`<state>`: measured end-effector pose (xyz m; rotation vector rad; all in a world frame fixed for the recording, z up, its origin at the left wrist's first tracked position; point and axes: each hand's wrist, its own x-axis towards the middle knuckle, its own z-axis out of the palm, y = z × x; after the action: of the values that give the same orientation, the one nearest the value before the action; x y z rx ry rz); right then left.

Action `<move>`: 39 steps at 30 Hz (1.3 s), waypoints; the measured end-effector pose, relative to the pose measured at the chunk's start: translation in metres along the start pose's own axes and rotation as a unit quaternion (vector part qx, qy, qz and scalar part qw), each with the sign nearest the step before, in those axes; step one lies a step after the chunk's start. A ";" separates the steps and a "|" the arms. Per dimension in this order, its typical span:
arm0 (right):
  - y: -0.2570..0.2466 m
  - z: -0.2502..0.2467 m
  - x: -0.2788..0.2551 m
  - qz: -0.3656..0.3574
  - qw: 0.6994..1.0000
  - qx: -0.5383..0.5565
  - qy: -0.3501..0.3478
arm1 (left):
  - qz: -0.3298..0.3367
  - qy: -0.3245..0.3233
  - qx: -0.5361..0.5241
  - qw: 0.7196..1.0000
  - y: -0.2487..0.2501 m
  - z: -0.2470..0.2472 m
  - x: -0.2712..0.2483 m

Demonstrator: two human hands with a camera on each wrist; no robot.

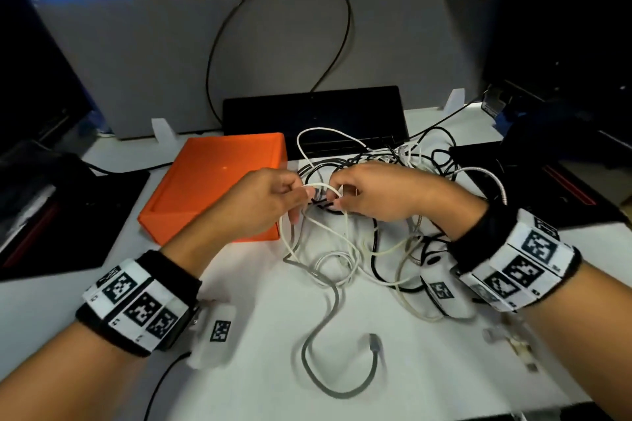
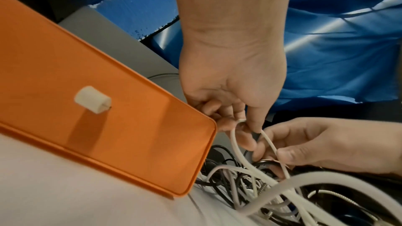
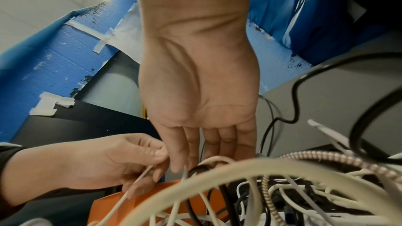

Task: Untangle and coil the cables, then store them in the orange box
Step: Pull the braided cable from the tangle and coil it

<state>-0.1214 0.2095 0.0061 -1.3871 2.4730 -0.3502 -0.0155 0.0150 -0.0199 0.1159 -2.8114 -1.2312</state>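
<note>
Pinching a white cable [image 1: 319, 186], left hand [image 1: 263, 202] and right hand [image 1: 379, 196] work above the tangle [image 1: 386, 243]; orange box [image 1: 219, 181] near the table's [image 1: 260, 369] left edge.

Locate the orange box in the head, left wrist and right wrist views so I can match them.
Head: orange box left of centre, beside the left hand.
Left wrist: fills the left half.
Right wrist: only a corner at the bottom centre, behind cables.
Shared landmark: the thin white cable that the left hand pinches.
</note>
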 end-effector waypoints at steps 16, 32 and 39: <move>0.002 0.014 -0.036 -0.046 0.964 0.190 0.178 | 0.084 -0.059 -0.073 0.992 0.032 0.014 -0.021; 0.000 -0.012 -0.067 -0.034 0.953 0.197 0.227 | 0.101 0.056 -0.343 0.932 0.021 -0.044 -0.063; -0.044 -0.001 -0.061 -0.079 0.928 0.307 0.194 | 0.076 0.151 -0.305 0.937 0.020 -0.051 -0.091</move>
<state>-0.0565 0.2392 0.0298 -1.3177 2.2059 -1.4179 0.0792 0.0002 0.0260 0.0437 -2.0349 -1.7934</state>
